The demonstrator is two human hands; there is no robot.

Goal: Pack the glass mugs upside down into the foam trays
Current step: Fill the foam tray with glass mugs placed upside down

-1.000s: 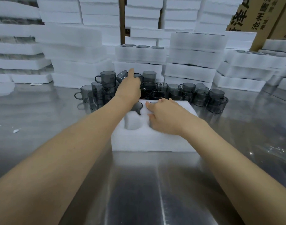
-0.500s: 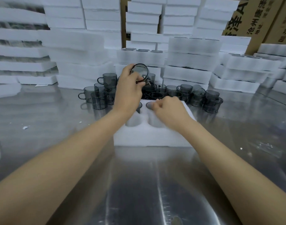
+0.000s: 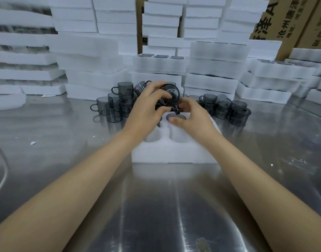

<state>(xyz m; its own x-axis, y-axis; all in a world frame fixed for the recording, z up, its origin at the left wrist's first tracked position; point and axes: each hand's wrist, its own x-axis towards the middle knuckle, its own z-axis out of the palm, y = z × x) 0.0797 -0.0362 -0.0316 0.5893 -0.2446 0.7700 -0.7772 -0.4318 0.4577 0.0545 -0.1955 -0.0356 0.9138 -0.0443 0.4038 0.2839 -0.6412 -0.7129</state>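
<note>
Between the hands, above the foam tray (image 3: 174,153), the grey glass mug (image 3: 169,95) is gripped, tilted, by the left hand (image 3: 147,106). The right hand (image 3: 194,117) has been lifted off the tray to the mug's side, its grip unclear.

Brown cardboard carton (image 3: 290,33) at one o'clock behind the foam stacks, large black character "泽" beside a cropped letter "A", smaller slanted line beginning "沧州", below it "地址", second carton (image 3: 319,24) at two o'clock, black printed characters too blurred to read.
</note>
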